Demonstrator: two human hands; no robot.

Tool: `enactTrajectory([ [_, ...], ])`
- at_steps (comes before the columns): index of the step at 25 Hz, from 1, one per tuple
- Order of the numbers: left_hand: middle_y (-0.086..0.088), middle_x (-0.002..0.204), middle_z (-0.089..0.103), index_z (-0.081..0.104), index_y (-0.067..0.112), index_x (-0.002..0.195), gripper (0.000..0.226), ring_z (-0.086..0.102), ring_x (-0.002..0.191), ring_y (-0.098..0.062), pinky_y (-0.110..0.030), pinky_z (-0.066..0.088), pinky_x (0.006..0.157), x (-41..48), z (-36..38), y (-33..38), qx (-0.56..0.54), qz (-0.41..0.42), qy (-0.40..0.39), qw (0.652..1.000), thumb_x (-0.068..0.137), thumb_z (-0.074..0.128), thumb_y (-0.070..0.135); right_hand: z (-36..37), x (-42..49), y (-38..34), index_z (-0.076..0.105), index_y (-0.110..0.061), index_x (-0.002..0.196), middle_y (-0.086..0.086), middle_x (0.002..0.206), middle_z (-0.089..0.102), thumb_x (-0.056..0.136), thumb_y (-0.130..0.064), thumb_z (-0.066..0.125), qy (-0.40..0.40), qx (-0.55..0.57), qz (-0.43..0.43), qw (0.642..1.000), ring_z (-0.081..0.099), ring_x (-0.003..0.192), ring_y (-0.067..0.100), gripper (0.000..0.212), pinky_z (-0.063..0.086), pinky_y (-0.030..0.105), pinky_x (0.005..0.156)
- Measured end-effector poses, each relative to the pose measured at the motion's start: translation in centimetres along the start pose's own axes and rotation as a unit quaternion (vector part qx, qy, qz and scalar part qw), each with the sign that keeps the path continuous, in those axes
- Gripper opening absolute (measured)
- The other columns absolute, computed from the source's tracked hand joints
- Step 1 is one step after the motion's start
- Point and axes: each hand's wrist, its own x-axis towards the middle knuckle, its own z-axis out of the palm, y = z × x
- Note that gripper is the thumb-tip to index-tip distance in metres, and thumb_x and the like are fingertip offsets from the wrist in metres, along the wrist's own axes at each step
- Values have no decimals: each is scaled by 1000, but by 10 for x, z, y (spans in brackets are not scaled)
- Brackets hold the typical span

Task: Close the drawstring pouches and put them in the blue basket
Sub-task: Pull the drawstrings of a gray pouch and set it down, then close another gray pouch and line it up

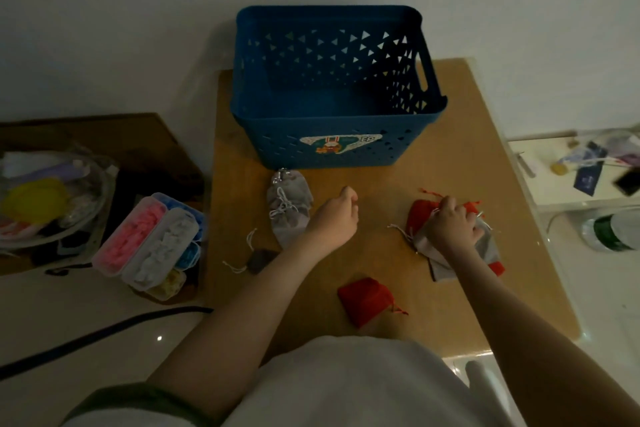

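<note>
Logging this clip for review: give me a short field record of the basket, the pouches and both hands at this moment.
basket: blue perforated plastic basket, at the far side of the tan wooden table, no pouch visible inside
left hand: left hand, fingers curled, nothing visible in it, beside the grey fabric drawstring pouches
right hand: right hand grips the pile of red and grey fabric pouches
loose pouches: red fabric pouch near front edge; small dark pouch at left

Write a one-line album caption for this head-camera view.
Right hand grips a grey pouch; left hand curled, holding nothing; blue basket stands behind.
</note>
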Motion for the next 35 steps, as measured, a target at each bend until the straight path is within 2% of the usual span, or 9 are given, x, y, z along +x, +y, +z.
enactTrajectory([
  [5,-2,104,61,54,18,116,25,60,91,-16,-36,53,82,-5,-1,-5,-23,-68,-42,997,102,35,25,-7,3,-10,64,-22,100,12,122,56,92,-13,44,-66,21,-139,988,45,116,34,23,35,44,97],
  [8,-7,105,64,59,12,112,41,62,93,-19,-40,51,90,-9,0,-11,-64,-148,-98,982,102,30,39,-11,-4,-32,62,-14,111,14,118,56,90,-5,46,-87,68,-219,969,51,108,30,28,39,36,86],
  [14,-12,137,51,42,7,138,56,49,125,-25,-35,40,105,-26,-13,-20,-314,-274,-137,899,102,25,46,-9,-20,-62,61,-19,119,2,121,48,86,5,45,-158,139,-278,937,48,114,24,44,42,37,97],
  [17,-13,143,45,34,9,144,53,45,130,-27,-38,37,108,-30,-17,-25,-338,-282,-149,886,102,26,42,-9,-23,-66,56,-19,125,8,128,47,89,-5,53,-114,164,-289,936,49,116,27,39,42,36,97],
  [20,-12,136,52,25,25,148,44,56,118,-24,-30,50,88,-24,-21,-31,-385,-274,-69,879,104,29,29,-19,-29,-75,49,-17,134,9,135,39,96,-9,46,-33,259,-245,934,44,116,26,40,40,33,95],
  [23,-9,126,58,31,21,145,46,60,106,-19,-29,51,87,-15,-25,-32,-398,-256,-25,880,102,32,38,-22,-29,-83,53,-11,122,8,128,43,95,-5,44,10,327,-200,924,46,110,23,29,47,42,95],
  [30,-4,131,55,49,17,131,69,48,123,-21,-41,31,110,-8,-36,-17,-354,-265,-64,895,91,27,68,-28,-32,-90,56,-13,86,8,88,57,93,1,50,-263,518,-250,774,54,81,22,17,45,31,72],
  [33,1,129,56,53,22,128,72,47,121,-18,-43,27,112,-15,-43,-17,-411,-206,-101,882,82,39,75,-30,-36,-91,58,-13,89,8,89,62,94,-3,48,-306,556,-276,722,58,77,18,15,49,29,70],
  [35,-3,120,60,57,23,123,58,53,112,-19,-41,38,104,-18,-45,-16,-425,-189,-77,882,88,41,66,-29,-38,-89,58,-12,93,5,87,63,97,-7,44,-290,541,-291,734,57,77,15,15,47,26,71],
])
